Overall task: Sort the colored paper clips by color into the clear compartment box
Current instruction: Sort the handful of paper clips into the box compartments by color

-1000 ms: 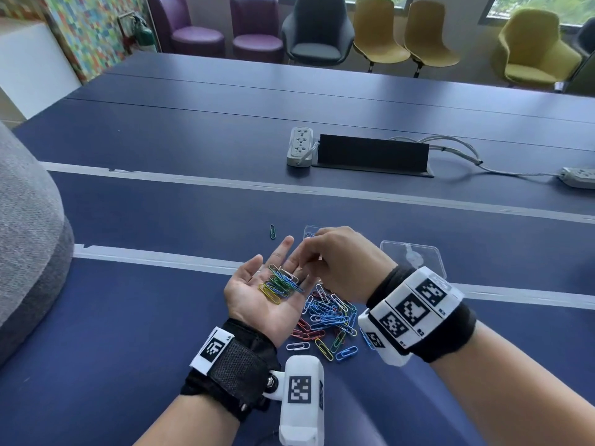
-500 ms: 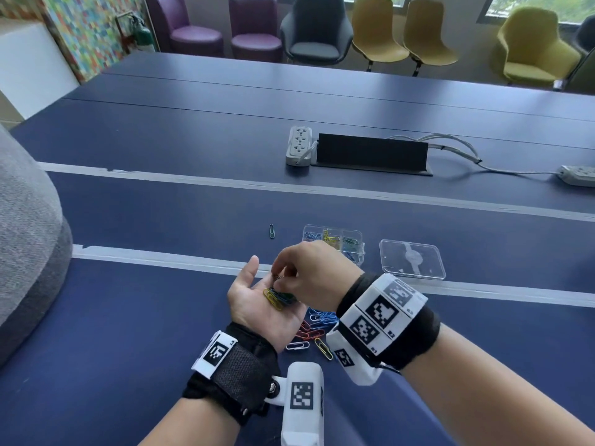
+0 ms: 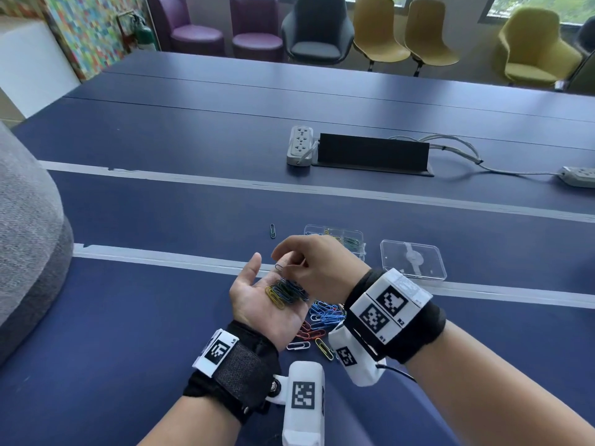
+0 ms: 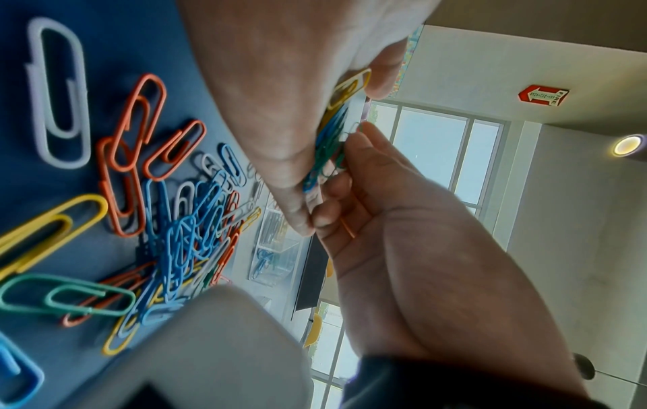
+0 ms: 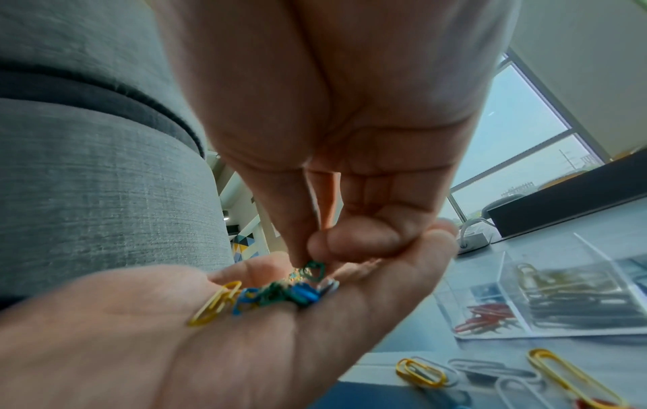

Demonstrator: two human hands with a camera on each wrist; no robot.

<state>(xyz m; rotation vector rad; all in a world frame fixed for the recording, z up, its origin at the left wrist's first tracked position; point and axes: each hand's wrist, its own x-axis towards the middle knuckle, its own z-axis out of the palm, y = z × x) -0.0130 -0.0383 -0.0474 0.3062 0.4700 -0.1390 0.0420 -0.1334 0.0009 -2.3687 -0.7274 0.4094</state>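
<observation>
My left hand lies palm up above the table, cupping a small heap of yellow, blue and green paper clips. My right hand hovers over that palm and pinches one green clip between thumb and forefinger, just above the heap. Below both hands a pile of loose clips lies on the blue table. The clear compartment box stands behind my right hand, partly hidden, with clips in its cells.
The box's clear lid lies to the right of the box. A single green clip lies alone on the table at the left. A white power strip and a black cable hatch sit farther back. A grey cushion borders the left.
My right hand came back over the left palm, dipped into the heap, and now lifts slightly with a green clip pinched. The left palm stayed cupped in place.
</observation>
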